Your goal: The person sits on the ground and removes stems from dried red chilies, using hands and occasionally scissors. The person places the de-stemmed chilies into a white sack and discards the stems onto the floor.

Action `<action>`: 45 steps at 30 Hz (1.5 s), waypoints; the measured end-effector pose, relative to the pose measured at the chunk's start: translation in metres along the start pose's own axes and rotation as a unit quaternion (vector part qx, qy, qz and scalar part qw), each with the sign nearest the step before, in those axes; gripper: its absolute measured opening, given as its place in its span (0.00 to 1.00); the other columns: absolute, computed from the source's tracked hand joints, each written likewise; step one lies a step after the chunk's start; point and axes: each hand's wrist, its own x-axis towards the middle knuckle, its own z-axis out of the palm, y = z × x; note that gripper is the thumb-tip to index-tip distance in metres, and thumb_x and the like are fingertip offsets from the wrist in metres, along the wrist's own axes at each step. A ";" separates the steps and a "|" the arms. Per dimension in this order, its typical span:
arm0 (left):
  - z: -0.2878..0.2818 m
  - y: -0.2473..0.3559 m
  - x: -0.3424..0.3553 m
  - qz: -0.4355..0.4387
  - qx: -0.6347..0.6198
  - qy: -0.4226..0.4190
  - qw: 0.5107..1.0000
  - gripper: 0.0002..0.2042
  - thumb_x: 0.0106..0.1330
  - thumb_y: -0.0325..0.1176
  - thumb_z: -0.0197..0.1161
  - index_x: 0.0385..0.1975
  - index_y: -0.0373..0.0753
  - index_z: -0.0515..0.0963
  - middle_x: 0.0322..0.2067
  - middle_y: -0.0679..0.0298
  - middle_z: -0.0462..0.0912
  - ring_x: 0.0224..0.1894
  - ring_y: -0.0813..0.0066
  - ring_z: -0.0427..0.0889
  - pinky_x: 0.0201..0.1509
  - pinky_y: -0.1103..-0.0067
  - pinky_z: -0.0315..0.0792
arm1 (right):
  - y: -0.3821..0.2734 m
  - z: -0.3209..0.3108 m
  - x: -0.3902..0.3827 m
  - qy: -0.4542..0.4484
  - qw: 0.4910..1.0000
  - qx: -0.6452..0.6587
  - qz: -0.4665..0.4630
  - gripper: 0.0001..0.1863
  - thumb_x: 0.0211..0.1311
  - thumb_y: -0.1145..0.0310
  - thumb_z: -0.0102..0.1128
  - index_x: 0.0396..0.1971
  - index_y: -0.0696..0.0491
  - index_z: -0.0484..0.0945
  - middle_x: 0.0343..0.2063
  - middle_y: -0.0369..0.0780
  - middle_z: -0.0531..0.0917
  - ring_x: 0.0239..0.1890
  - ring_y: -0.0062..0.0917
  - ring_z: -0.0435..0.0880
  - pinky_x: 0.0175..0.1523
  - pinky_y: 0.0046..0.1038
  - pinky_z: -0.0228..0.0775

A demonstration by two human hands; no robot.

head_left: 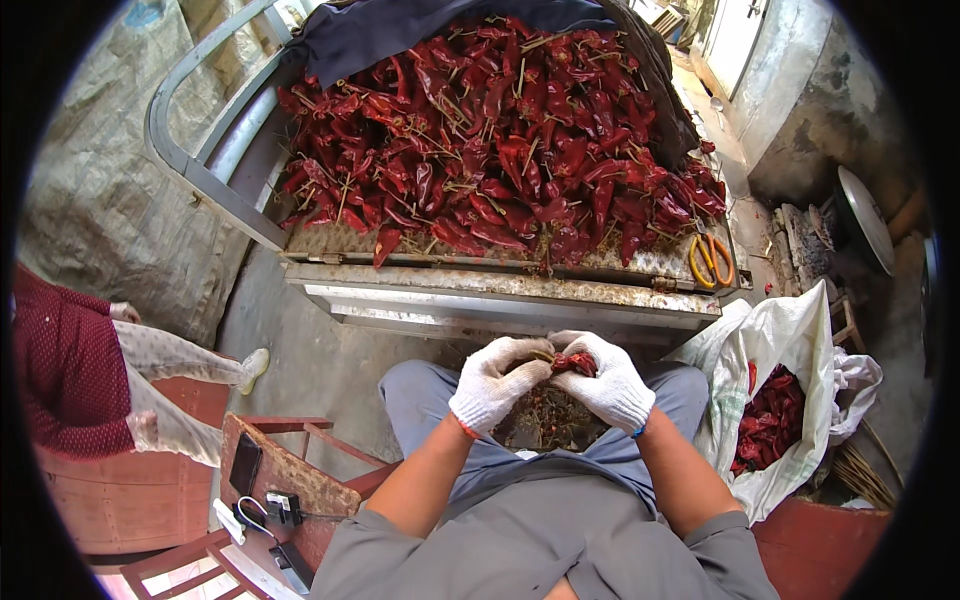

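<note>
A: Where is the red pepper (pixel 575 364)?

B: It is held up between two white-gloved hands, above the lap and well apart from the cart bed (pixel 365 240). Whether more than one pepper is held cannot be told.

A: Handling?

B: Judged light. The skin is wrinkled and glossy, so it is probably leathery, a bit slick, and easily torn or cracked if squeezed hard. It is best taken by the body with soft pressure, or by the thin stem end, which is likely brittle.

A: Grip, left?

B: The left hand (pixel 498 383) is curled narrow, with thumb and fingers brought together at what looks like the pale stem end. The exact contact is partly hidden by the glove.

A: Right?

B: The right hand (pixel 605 380) is closed around the red body, fingers bent over it; no wide gap is seen. How firmly it is pressed cannot be told.

A: Further out?

B: Dark scraps (pixel 545 420) are seen between the knees. A big pepper heap (pixel 480 140) is carried by the cart bed, with orange-handled scissors (pixel 711 262) laid at its near right corner. More peppers are held in a white sack (pixel 715 400) beside the right knee. At left, a phone (pixel 246 463) is set on a wooden worktop (pixel 315 470); beyond it, another person (pixel 75 370) is partly seen.
</note>
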 end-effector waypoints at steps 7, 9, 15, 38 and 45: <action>-0.004 0.001 0.004 0.071 0.143 -0.098 0.982 0.06 0.66 0.28 0.72 0.40 0.34 0.87 0.35 0.60 0.88 0.39 0.72 0.86 0.46 0.75 0.79 | -0.014 -0.003 -0.005 -0.098 0.988 0.010 0.120 0.23 0.56 0.62 0.75 0.49 0.58 0.81 0.39 0.44 0.88 0.41 0.28 0.86 0.52 0.31 0.78; -0.005 -0.002 0.002 0.040 0.134 -0.112 0.984 0.06 0.67 0.28 0.71 0.39 0.33 0.86 0.34 0.61 0.87 0.37 0.74 0.85 0.45 0.76 0.79 | -0.021 -0.005 -0.002 -0.140 0.981 -0.046 0.124 0.23 0.56 0.60 0.76 0.47 0.58 0.82 0.37 0.44 0.88 0.40 0.28 0.86 0.50 0.31 0.78; 0.020 -0.009 -0.020 -0.168 -0.326 -0.018 0.930 0.04 0.75 0.29 0.59 0.37 0.37 0.76 0.25 0.66 0.77 0.21 0.81 0.71 0.24 0.84 0.67 | -0.022 -0.003 -0.006 -0.136 0.989 -0.050 0.026 0.14 0.58 0.63 0.75 0.37 0.56 0.83 0.30 0.44 0.85 0.31 0.30 0.84 0.42 0.32 0.77; 0.005 -0.035 -0.007 0.085 0.371 -0.086 0.921 0.16 0.68 0.32 0.65 0.55 0.40 0.81 0.45 0.51 0.87 0.46 0.56 0.88 0.52 0.70 0.82 | -0.018 -0.013 -0.036 -0.090 0.973 0.211 0.033 0.12 0.61 0.81 0.70 0.44 0.56 0.85 0.37 0.37 0.87 0.38 0.20 0.85 0.45 0.24 0.78; -0.038 -0.036 0.026 0.041 0.322 0.018 0.946 0.19 0.67 0.38 0.67 0.56 0.38 0.83 0.49 0.48 0.88 0.54 0.51 0.87 0.60 0.66 0.79 | -0.003 -0.077 -0.065 0.107 0.991 0.057 -0.049 0.16 0.59 0.84 0.67 0.47 0.58 0.84 0.45 0.43 0.88 0.43 0.25 0.88 0.52 0.27 0.81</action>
